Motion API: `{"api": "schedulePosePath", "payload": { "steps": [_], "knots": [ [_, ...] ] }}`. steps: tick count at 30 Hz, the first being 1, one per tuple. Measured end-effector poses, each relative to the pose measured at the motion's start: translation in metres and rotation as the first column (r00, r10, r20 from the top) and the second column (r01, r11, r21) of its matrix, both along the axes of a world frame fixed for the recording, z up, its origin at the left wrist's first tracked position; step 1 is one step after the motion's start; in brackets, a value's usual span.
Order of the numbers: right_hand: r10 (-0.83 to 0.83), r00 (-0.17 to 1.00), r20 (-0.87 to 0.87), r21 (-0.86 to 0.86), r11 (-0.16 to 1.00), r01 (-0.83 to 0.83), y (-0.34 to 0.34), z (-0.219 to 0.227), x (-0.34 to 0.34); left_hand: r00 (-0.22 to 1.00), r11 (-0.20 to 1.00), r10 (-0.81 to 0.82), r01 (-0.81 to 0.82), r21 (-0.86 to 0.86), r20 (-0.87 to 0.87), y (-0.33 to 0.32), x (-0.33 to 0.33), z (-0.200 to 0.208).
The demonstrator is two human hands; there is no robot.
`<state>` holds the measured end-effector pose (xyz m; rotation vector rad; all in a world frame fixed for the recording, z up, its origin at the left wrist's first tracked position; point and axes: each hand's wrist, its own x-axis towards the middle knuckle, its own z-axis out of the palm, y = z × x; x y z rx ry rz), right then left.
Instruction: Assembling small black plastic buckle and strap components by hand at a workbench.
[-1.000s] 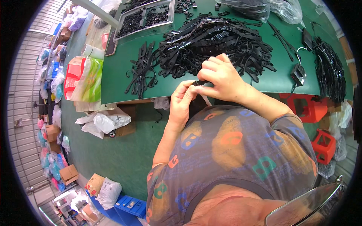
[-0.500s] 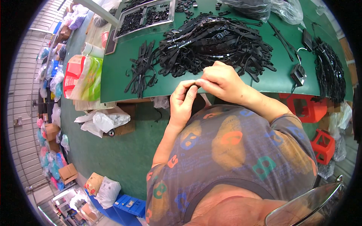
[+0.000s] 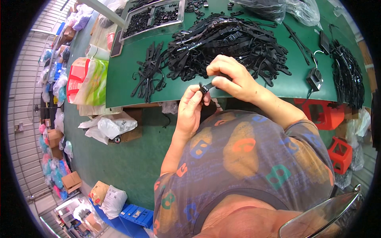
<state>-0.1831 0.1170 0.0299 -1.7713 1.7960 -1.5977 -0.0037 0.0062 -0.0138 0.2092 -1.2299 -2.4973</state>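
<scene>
My left hand (image 3: 189, 108) is closed, with a small black plastic buckle (image 3: 204, 89) pinched between thumb and fingers. A short length of black strap (image 3: 210, 85) runs from the buckle to my right hand (image 3: 235, 80), whose curled fingers and thumb grip it. Both hands are above the near edge of the green table (image 3: 174, 92). Just beyond them lies a large heap of black straps (image 3: 226, 45) with buckles. A smaller bunch of black straps (image 3: 149, 73) sits to the left of the heap.
A clear tray (image 3: 183, 16) of small black parts stands at the back left, near a phone (image 3: 116, 44). Grey plastic bags (image 3: 264, 10) lie at the back. On the right are a small black device (image 3: 314, 78) with a cable and more black straps (image 3: 346, 73). Red stools (image 3: 340, 154) stand below.
My hands have moved apart. The right hand has lifted slightly away from the left, and the buckle and strap between them now show.
</scene>
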Motion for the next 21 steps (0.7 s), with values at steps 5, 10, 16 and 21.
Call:
{"api": "schedulePosePath", "payload": {
  "steps": [5,10,16,21],
  "knots": [
    [0.199,0.98,-0.001,0.283,0.94,-0.19,0.007,0.004,0.002,0.996,0.997,0.068,-0.069,0.022,0.049,0.004,-0.002,0.01],
    [0.22,0.968,0.12,0.35,0.903,-0.248,0.01,0.005,0.0,1.0,0.998,0.023,-0.024,0.055,0.01,0.0,-0.003,0.007],
    [0.243,0.874,0.42,0.327,0.858,-0.396,0.008,-0.003,0.001,0.993,0.966,-0.099,0.109,0.234,-0.058,-0.01,0.0,-0.004],
    [0.294,0.928,0.231,0.254,0.902,-0.349,0.01,-0.004,-0.005,0.995,0.965,-0.087,0.099,0.245,-0.056,-0.005,0.001,0.001]
  ]
}}
